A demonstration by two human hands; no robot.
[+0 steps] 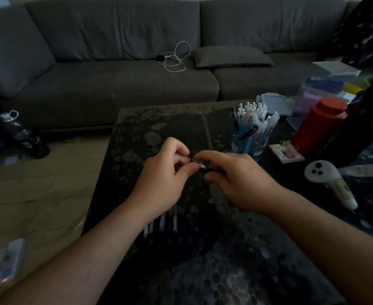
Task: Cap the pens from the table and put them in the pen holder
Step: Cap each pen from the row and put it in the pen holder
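Observation:
Both hands meet over the middle of the dark patterned table (181, 256). My left hand (163, 179) and my right hand (236, 179) pinch a small dark pen part with a silvery piece (197, 163) between their fingertips; whether it is a pen or a cap is hard to tell. Several white pens (161, 223) lie on the table under my left wrist, partly hidden. The blue pen holder (246, 139) stands at the right of the table, full of white pens.
A red canister (320, 126), a white controller (328, 183), a small card with clips (285, 153) and clear boxes (331, 84) crowd the table's right side. A grey sofa (115, 62) with a white cable runs behind. A dark bottle (24, 135) stands on the floor at left.

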